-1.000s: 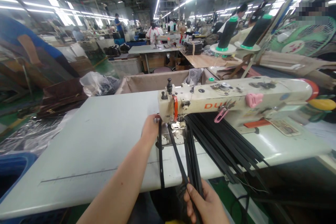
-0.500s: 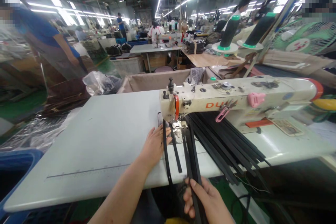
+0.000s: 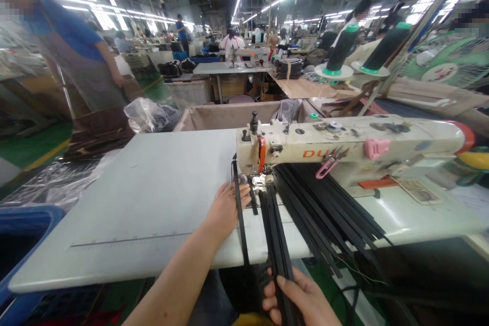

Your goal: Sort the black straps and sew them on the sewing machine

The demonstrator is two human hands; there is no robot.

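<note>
My left hand (image 3: 224,210) lies on the machine table beside the presser foot (image 3: 259,180), fingers stretched out. A long black strap (image 3: 240,219) runs across its fingers and down over the table's front edge. Just right of the fingertips, a short black strip end (image 3: 254,205) sticks out toward me from the foot area. My right hand (image 3: 294,293) is closed around a bundle of black straps (image 3: 275,234) at the front edge; their far ends lie near the foot. The sewing machine (image 3: 344,145) is cream with an orange guard; its needle cannot be made out.
Many black straps (image 3: 321,209) lie fanned out under the machine arm. Two black thread cones (image 3: 343,51) stand behind it. A blue bin (image 3: 30,237) is at the table's left. Beyond, a person in a blue shirt (image 3: 72,30) stands left of a fabric-lined bin (image 3: 229,114).
The short strip end has drawn away from me toward the foot and shows less length. The long strap's upper part has shifted left. The bundle's far ends now lie closer together.
</note>
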